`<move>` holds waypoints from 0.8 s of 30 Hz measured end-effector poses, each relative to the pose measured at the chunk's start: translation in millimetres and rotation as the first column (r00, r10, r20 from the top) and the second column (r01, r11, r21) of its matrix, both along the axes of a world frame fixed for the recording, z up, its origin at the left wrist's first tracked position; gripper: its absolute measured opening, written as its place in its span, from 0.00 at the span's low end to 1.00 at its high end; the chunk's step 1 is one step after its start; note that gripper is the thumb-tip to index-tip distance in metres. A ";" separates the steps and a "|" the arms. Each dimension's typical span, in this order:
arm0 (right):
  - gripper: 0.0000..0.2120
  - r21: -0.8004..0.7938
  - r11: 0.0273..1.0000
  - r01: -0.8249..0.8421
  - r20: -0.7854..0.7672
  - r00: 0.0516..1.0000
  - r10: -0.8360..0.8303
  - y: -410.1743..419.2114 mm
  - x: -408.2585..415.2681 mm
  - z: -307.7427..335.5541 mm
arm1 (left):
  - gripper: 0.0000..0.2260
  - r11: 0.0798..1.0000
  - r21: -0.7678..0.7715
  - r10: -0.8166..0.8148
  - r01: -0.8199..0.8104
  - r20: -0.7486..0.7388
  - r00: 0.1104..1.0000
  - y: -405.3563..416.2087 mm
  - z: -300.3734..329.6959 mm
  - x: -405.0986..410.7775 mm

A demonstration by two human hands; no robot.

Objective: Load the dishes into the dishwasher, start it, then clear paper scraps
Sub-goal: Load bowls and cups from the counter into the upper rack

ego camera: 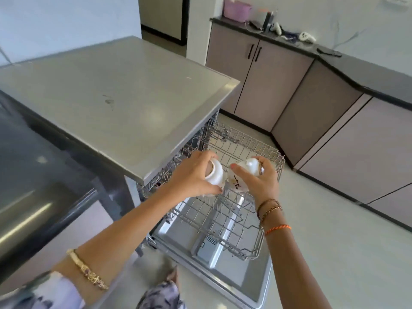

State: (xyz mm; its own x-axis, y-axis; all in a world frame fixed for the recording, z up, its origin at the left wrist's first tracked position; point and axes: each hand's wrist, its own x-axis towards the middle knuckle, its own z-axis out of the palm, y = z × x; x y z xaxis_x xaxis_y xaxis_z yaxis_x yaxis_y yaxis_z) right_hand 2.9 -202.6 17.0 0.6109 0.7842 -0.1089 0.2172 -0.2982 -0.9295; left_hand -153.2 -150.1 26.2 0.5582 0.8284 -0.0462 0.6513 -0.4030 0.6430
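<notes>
While both hands hover over the pulled-out upper rack (249,150) of the dishwasher, each grips a small white cup. The left hand (191,175) curls its fingers and thumb round the left cup (215,175), which is tipped on its side so that its long axis lies roughly level and its foot ring faces up and left, toward the steel counter (116,90); its mouth points down and right. The right hand (263,179) holds the right cup (243,175) from above, thumb on its near side and fingers wrapped over the far side; this cup is tilted too, with its rounded base turned up and away and a dark handwritten-looking mark showing on its wall. The two cups sit just beside each other, nearly touching, above the left half of the wire rack. Whether either cup rests on the wires I cannot tell. Below the rack the open dishwasher door (223,270) lies flat over the pale floor. Bracelets circle both wrists, an orange band (277,228) on the right arm.
</notes>
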 end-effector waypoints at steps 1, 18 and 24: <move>0.26 -0.061 0.998 -0.009 -0.083 0.997 0.004 9.0 7.5 -9.6 | 0.36 1.000 -0.017 0.002 -0.003 -0.030 1.000 8.0 -14.3 8.2; 0.29 -0.370 0.909 -0.191 -0.433 0.901 0.013 133.9 55.1 -129.1 | 0.29 0.830 -0.120 0.537 -0.545 -0.095 0.838 137.3 -168.0 67.8; 0.35 -0.358 0.868 -0.345 -0.268 0.928 0.259 169.2 37.4 -178.5 | 0.33 0.751 -0.075 0.647 -0.656 -0.120 0.753 167.7 -212.6 49.8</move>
